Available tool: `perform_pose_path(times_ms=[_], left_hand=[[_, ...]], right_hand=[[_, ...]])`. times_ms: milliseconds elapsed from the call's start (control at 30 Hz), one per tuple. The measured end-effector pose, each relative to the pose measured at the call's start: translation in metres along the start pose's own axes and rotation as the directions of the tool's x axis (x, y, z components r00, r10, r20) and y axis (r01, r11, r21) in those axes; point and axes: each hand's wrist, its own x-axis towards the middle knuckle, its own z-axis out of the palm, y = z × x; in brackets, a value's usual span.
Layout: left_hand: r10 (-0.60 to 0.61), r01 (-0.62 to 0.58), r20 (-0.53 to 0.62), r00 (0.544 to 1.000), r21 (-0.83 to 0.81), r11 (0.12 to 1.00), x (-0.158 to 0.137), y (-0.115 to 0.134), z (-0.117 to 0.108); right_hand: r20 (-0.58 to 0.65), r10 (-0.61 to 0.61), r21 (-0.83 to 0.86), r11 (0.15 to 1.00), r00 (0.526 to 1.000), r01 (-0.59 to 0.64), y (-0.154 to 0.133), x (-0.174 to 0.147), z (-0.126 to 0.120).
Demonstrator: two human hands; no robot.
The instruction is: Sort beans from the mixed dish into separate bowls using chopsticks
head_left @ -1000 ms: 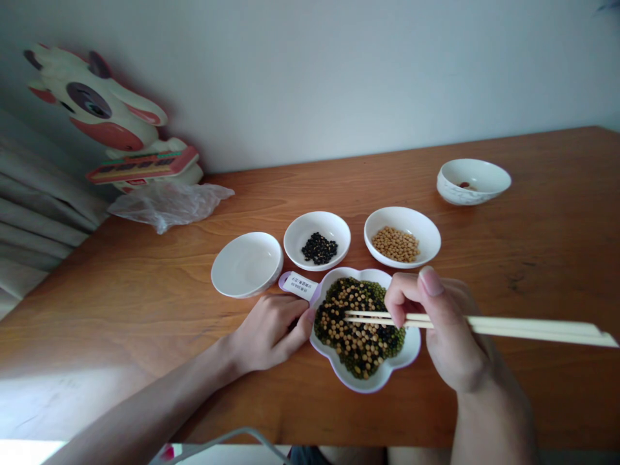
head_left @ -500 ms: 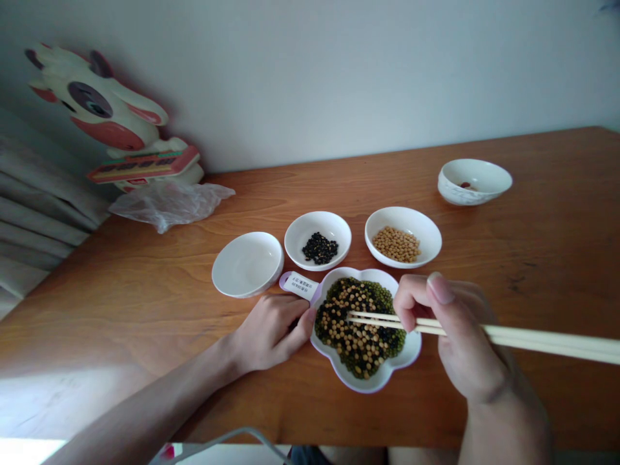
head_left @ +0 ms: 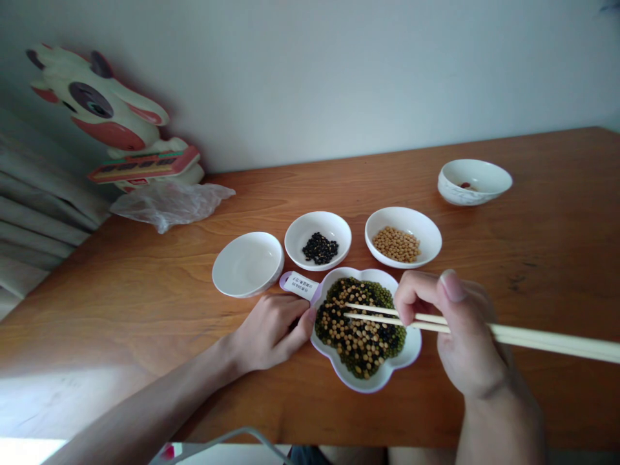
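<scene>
My right hand [head_left: 458,329] is closed around a pair of pale chopsticks [head_left: 542,340]. Their tips are a little apart, over the mixed beans in a white flower-shaped dish [head_left: 368,385] with a lilac edge. Soybeans [head_left: 361,332], black beans and green mung beans [head_left: 380,294] lie mixed there; I cannot make out a bean between the tips. At the dish's left side, my left hand [head_left: 278,329] grips the rim beside its labelled handle [head_left: 299,285], with some fingers hidden. Behind the dish stand a bowl of black beans [head_left: 320,248] and a bowl of soybeans [head_left: 396,244].
A bare white bowl [head_left: 248,265] stands left of the handle. Farther back on the right, another bowl [head_left: 475,182] holds a few small reddish bits. A cow-shaped toy [head_left: 116,116] and a crumpled plastic bag [head_left: 172,201] are at the back left. A cable [head_left: 237,431] crosses the front edge.
The chopstick tips have spread apart and shifted slightly left over the beans. My right thumb has moved a little to the right. My left hand and the dish have stayed in place.
</scene>
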Motion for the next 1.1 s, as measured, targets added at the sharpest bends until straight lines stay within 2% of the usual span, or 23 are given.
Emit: perform_pose_path(times_ms=[267,533,733,967,1100], left_hand=[[0.01,-0.01,0.001,1.0,0.004,1.0,0.0,-0.0028,0.0016],[0.01,-0.01,0.001,1.0,0.005,1.0,-0.0003,-0.0014,0.0013],[0.015,-0.015,0.0,1.0,0.013,1.0,0.0014,-0.0015,0.001],[0.009,-0.009,-0.001,1.0,0.015,1.0,0.0013,-0.0012,0.0007],[0.005,-0.005,-0.011,1.0,0.028,1.0,0.0004,-0.0009,0.0008]], right_hand=[[0.012,-0.002,-0.038,0.999,1.0,0.003,0.0041,0.0045,0.0038],[-0.059,-0.056,-0.056,0.997,0.997,0.053,0.0002,0.003,0.0017],[0.006,-0.067,-0.061,0.996,0.998,0.067,0.0014,0.0049,0.0038],[-0.236,-0.125,-0.132,0.987,0.964,0.096,-0.0006,0.0049,-0.0002],[-0.252,-0.064,-0.136,0.99,0.966,0.03,0.0024,0.0066,0.0004]])
